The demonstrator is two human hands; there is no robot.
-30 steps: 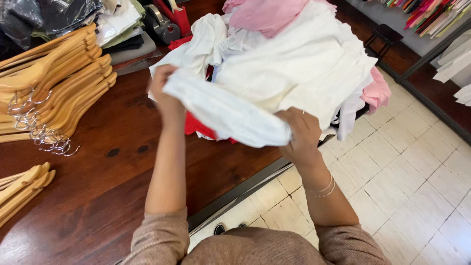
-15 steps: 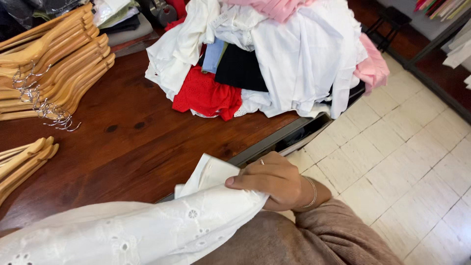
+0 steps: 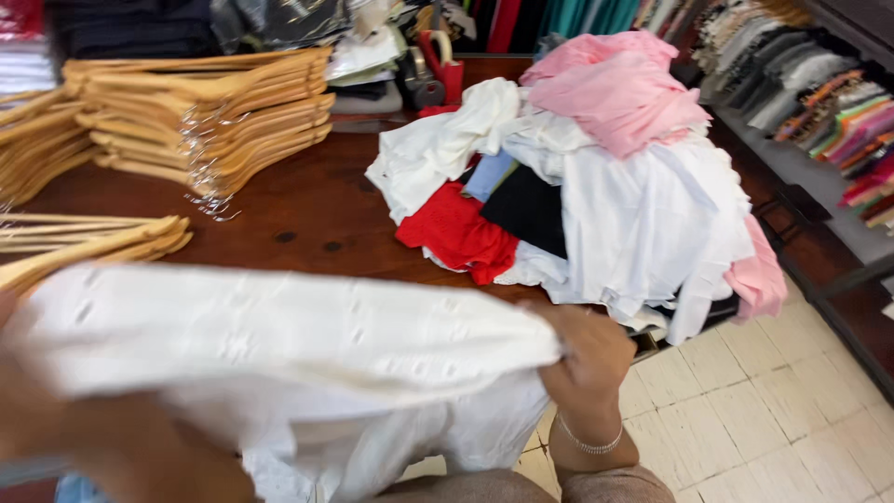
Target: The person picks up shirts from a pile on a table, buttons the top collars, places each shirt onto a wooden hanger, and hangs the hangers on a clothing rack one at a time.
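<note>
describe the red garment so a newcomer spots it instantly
Find the clothes pile at the right end of the dark wooden table. The red garment lies at its lower left edge, beside a black piece: the only bright red among white and pink.

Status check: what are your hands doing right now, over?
Right hand gripping white eyelet garment; left hand blurred at its other end. Garment stretched above wooden table. Clothes pile and hangers apart.

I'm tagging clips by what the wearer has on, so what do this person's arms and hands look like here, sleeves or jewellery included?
The right hand is bare and ungloved, with a thin silver beaded bracelet around the wrist. Below it starts a soft taupe-brown sleeve with a ribbed-looking cuff. The left hand is a blur at the frame edge, so any ring or bracelet there can't be made out. No rings show on the right fingers.
</note>
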